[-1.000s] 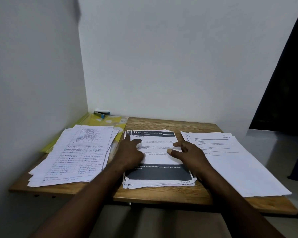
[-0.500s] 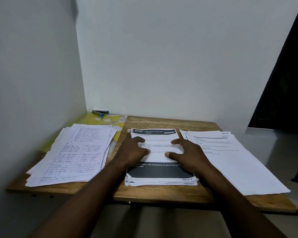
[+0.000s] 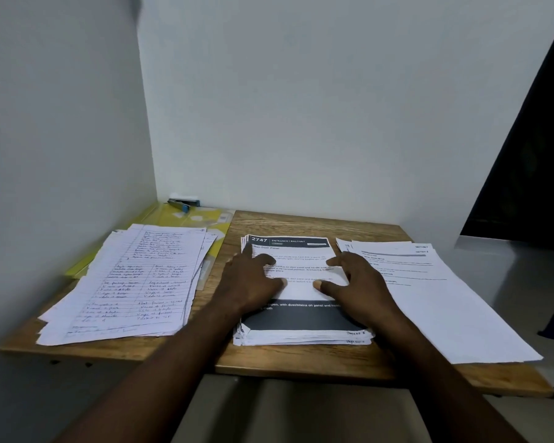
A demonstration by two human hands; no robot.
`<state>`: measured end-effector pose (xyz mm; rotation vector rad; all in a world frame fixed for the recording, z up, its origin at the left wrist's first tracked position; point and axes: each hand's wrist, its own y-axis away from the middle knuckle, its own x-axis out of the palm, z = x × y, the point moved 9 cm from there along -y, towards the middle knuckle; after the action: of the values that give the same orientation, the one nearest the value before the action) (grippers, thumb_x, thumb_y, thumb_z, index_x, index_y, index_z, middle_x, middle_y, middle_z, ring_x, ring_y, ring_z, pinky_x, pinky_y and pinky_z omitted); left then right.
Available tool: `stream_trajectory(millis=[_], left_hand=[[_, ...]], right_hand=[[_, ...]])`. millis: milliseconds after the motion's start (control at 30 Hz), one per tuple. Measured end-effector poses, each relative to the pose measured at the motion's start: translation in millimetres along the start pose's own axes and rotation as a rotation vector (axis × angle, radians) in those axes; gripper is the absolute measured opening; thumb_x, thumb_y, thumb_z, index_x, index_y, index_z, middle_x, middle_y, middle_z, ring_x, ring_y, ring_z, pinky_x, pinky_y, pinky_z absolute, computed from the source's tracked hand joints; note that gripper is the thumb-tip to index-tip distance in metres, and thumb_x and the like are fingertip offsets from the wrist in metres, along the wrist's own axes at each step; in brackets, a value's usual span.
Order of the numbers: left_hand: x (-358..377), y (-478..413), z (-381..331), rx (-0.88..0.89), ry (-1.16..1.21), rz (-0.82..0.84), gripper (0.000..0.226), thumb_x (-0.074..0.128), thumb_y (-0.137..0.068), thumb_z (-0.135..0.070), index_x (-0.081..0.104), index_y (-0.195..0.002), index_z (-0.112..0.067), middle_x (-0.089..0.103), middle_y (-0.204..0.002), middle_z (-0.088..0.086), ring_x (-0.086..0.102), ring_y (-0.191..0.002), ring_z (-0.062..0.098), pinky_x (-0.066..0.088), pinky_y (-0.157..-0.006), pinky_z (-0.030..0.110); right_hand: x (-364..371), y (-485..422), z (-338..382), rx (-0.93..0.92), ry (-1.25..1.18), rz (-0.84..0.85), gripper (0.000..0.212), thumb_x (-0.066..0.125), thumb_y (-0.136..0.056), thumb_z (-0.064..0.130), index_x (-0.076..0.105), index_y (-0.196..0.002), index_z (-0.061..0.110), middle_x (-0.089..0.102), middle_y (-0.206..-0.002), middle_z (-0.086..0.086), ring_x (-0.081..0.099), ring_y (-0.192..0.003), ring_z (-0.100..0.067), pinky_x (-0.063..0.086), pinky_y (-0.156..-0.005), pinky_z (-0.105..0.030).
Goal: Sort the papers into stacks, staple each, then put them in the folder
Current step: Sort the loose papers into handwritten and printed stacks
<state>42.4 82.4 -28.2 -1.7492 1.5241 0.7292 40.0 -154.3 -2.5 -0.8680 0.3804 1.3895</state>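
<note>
**Both grips laid flat on the middle stack**

Three stacks of paper are seen side by side on the wooden counter [image 3: 301, 362]. The middle stack [image 3: 304, 321], a printed set headed "2747" with a dark band across its lower half, is covered in part by both grips. The left grip [image 3: 253, 282] is rested on the stack's left half, with fingers spread, the forefinger stretched toward the sheet's upper left corner and the thumb turned inward. The right grip [image 3: 362, 282] is rested on the right half, likewise spread, with its thumb pointed toward the left thumb and its outer fingers reaching the stack's right edge. Nothing is pinched or curled round by either grip, and a strip of white page is left bare between the two thumbs.

A handwritten stack [image 3: 128, 282] is set to the left of the left grip, apart from it. A stack of printed sheets [image 3: 445, 302] is laid just beside the right grip, with its near corner overhanging the counter edge. A yellow folder [image 3: 202, 217] is partly hidden under the handwritten stack, and a stapler [image 3: 181, 203] is placed on the folder's far end, in the corner of the wall.
</note>
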Motion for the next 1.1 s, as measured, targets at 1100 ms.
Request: stream_trajectory(millis=[1100], left_hand=[[1, 3, -1, -0.017, -0.031, 0.026, 0.08, 0.08, -0.082, -0.057, 0.053, -0.153, -0.03, 0.019, -0.176, 0.007, 0.024, -0.16, 0.027, 0.02, -0.129, 0.046]], right_hand=[[-6, -4, -6, -0.03, 0.221, -0.03, 0.028, 0.079, -0.087, 0.049, 0.077, -0.107, 0.03, 0.074, -0.114, 0.011, 0.066, -0.109, -0.014, 0.049, -0.09, -0.03]])
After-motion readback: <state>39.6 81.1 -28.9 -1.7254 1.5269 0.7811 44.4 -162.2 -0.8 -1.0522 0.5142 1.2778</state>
